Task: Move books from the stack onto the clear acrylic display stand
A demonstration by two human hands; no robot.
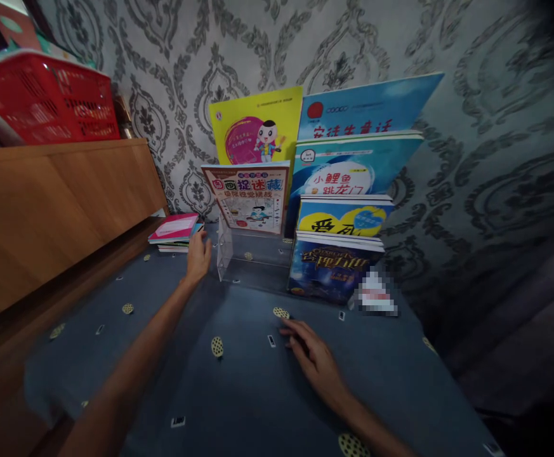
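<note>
At the right edge of a small stack of books (174, 227), pink cover on top, is my left hand (199, 255). Its fingers are apart and partly hidden; I cannot tell if they touch the stack. My right hand (312, 355) hovers low over the dark cloth, fingers loosely spread, nothing in them. Between and beyond the hands stands a clear tiered book rack (257, 266). On its left side a picture-puzzle book (250, 203) leans in front of a yellow book (257, 127). The right side holds a dark blue book (329, 270), a yellow-and-blue book (341, 216), a teal book (353, 165) and a tall blue book (367, 105).
A wooden cabinet (62, 209) stands on the left with a red plastic basket (48, 98) on top. Patterned wallpaper (257, 44) rises behind the rack. A blurred-out white object (376, 295) sits at the rack's right front. Dark patterned cloth (238, 400) covers the table.
</note>
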